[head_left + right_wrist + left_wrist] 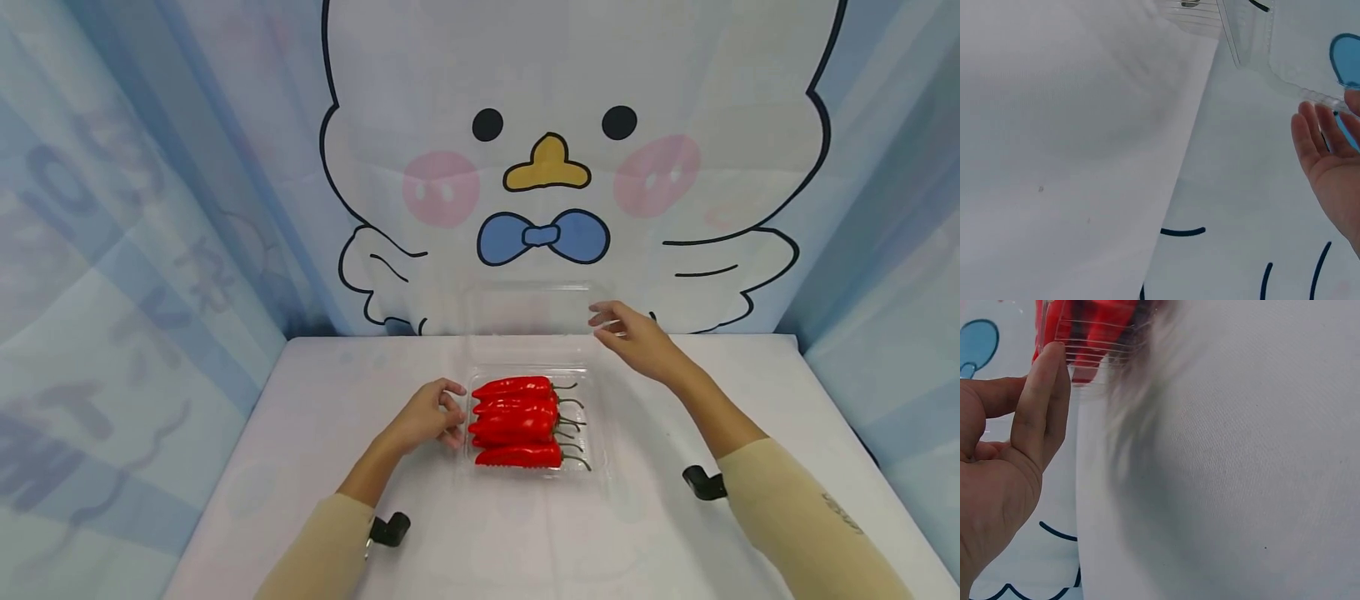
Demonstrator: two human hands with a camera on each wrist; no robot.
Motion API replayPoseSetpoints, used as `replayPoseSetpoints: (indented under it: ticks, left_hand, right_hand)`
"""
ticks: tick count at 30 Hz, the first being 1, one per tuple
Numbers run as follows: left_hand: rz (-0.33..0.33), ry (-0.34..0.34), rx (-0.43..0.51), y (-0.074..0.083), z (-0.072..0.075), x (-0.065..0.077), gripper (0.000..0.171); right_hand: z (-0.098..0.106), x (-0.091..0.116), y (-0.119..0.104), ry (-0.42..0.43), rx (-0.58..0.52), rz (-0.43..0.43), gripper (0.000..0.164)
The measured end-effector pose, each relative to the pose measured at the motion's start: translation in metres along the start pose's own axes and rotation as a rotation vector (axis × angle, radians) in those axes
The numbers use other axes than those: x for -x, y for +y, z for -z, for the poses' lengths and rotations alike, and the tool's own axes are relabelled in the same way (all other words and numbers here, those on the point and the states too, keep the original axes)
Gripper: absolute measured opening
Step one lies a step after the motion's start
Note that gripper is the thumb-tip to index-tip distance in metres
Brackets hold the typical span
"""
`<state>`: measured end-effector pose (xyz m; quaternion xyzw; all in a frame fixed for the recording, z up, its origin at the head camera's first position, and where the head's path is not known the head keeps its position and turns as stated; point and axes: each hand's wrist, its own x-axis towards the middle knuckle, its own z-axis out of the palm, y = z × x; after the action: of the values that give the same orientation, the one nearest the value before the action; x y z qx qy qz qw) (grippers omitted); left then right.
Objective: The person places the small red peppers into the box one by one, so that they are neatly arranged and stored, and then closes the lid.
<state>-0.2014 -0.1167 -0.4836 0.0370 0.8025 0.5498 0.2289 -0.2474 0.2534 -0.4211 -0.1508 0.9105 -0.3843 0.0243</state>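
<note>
A clear plastic clamshell box (592, 421) sits on the table with several red chili peppers (517, 425) in it, side by side, their green stems to the right. Its transparent lid (528, 308) stands raised at the back. My left hand (431, 417) is at the box's left side, fingers fairly straight; in the left wrist view a fingertip (1054, 353) touches the ribbed wall. With thumb and fingertips at the lid's right edge, my right hand (633, 337) holds the lid; the right wrist view cuts off part of that grip.
The white tabletop (660, 517) ends at a curtain (735, 167) printed with a cartoon bird, just behind the lid. More curtains hang at both sides. Black camera mounts (390, 529) stick out from the sleeves.
</note>
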Motion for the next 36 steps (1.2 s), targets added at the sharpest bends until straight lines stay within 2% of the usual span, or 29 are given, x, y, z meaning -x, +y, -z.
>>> replayPoseSetpoints:
  ticks: [10, 17, 29, 36]
  left_hand:
    - [0.008, 0.009, 0.013, 0.006, 0.002, -0.011, 0.037]
    - [-0.004, 0.027, -0.015, 0.007, 0.004, -0.019, 0.038]
    - [-0.007, 0.056, -0.02, 0.009, 0.007, -0.029, 0.045]
    - [0.015, 0.067, -0.018, 0.009, 0.007, -0.029, 0.046]
  right_hand:
    - [0.003, 0.014, -0.008, 0.014, 0.049, 0.045, 0.044]
    - [-0.001, 0.027, -0.011, 0.015, 0.082, 0.075, 0.046]
    - [-0.012, 0.046, -0.004, 0.016, 0.133, 0.13, 0.049]
    - [-0.019, 0.057, 0.001, 0.016, 0.147, 0.081, 0.054]
